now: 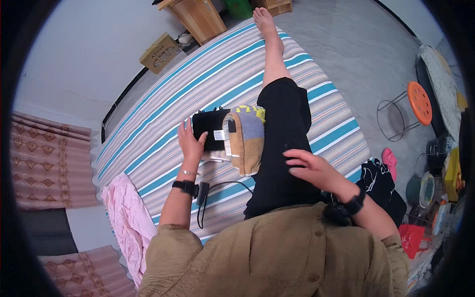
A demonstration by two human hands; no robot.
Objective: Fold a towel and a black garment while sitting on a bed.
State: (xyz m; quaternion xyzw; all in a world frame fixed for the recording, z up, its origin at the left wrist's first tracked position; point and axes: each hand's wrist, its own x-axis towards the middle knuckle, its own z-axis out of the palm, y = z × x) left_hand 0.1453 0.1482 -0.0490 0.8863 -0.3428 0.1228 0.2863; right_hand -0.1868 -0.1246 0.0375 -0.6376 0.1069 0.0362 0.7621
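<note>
My left hand (192, 142) rests at the left edge of a folded black cloth item (207, 128), fingers spread and thumb over it. A white tag (219, 135) shows on the black fabric. Against its right side lies a folded towel (252, 135) in tan, grey-blue and yellow, one end curled over. More light fabric is visible under the black item. My right hand (306, 165) hovers above my black-clothed thigh, fingers apart and holding nothing. Both wrists wear black straps, and a black device with a cable (202, 193) is by the left wrist.
A striped bedsheet (159, 148) spreads beneath me. Pink fabric (128, 219) lies at the bed's left, dark clothing (378, 178) at its right edge. On the floor are an orange stool (419, 103), a pink slipper (389, 162) and a cardboard box (160, 52). A wooden cabinet (195, 18) stands beyond.
</note>
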